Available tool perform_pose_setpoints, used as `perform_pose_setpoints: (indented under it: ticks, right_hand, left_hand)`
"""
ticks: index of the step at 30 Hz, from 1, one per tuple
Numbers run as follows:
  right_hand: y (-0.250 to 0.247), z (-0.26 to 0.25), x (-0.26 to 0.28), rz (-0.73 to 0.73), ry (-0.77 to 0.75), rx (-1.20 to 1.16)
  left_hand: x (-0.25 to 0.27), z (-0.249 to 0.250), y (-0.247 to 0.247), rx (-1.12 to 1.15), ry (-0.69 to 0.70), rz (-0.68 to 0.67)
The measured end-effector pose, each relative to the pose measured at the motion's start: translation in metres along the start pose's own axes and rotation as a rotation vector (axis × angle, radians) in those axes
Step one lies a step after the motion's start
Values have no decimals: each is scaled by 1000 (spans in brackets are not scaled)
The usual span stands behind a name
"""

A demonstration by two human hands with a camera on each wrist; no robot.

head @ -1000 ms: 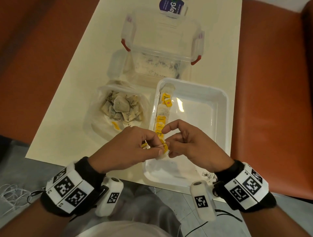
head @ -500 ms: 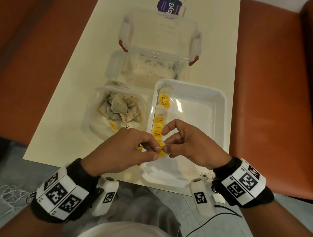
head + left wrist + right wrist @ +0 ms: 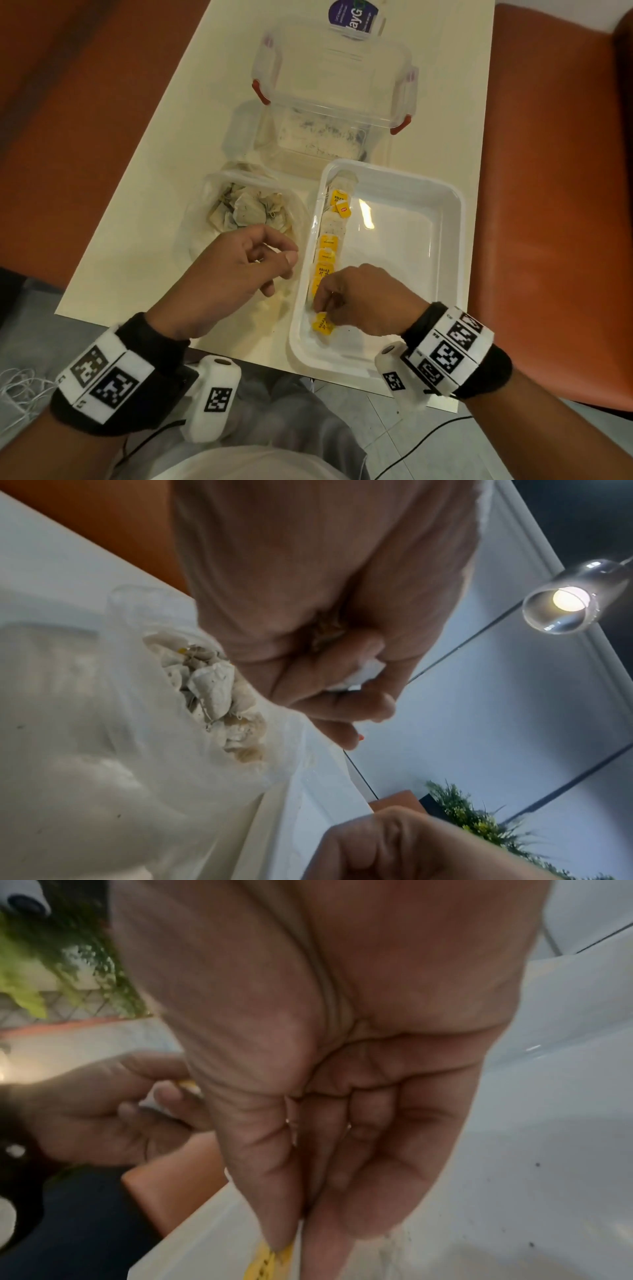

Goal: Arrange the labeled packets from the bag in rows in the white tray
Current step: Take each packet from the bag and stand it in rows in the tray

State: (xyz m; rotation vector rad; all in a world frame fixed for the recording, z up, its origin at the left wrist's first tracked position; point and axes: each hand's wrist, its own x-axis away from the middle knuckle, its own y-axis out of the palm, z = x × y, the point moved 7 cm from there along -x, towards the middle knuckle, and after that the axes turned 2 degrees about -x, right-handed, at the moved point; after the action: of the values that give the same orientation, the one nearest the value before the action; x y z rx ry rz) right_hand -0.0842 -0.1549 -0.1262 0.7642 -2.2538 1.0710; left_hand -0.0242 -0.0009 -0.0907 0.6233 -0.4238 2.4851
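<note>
A white tray [image 3: 448, 219] lies on the cream table, right of a clear plastic bag [image 3: 205, 219] full of tea packets [image 3: 212, 691]. A row of packets with yellow labels [image 3: 328, 243] runs along the tray's left wall. At the near end of that row my right hand [image 3: 320, 305] pinches a packet by its yellow label [image 3: 322, 324], low in the tray; thumb and fingertip close on the label [image 3: 265, 1264]. My left hand [image 3: 284, 255] hovers between bag and tray, fingers curled round a white packet [image 3: 363, 674] with a yellow tag [image 3: 188, 1085].
A clear lidded box [image 3: 335, 85] with red clips stands behind the tray and bag. A purple-labelled pouch [image 3: 354, 15] lies at the table's far edge. Orange seats flank the table. The tray's near rim [image 3: 342, 371] overhangs the table's front edge.
The hands, joined over one packet before, have separated. My right hand dropped into the tray's near-left corner with a yellow-labelled packet. My left hand drew back toward the bag.
</note>
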Motion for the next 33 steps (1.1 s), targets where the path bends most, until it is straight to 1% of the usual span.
perform_pose_setpoints:
  ticks: [3, 10, 17, 25, 29, 33]
  right_hand:
    - [3, -2, -12, 0, 4, 82]
    - [-3, 5, -23, 116, 63, 173]
    - [-15, 6, -20, 241, 48, 196]
    - [-7, 3, -23, 250, -1, 131]
    - [-7, 3, -27, 272, -14, 115]
    - [-11, 5, -26, 297, -14, 92]
  left_hand:
    - [-1, -5, -4, 31, -25, 17]
    - [2, -14, -6, 42, -57, 36]
    - [3, -18, -5, 19, -78, 40]
    - [5, -19, -3, -1, -83, 29]
    - [5, -24, 1, 108, -147, -10]
    - [5, -28, 10, 343, -213, -80]
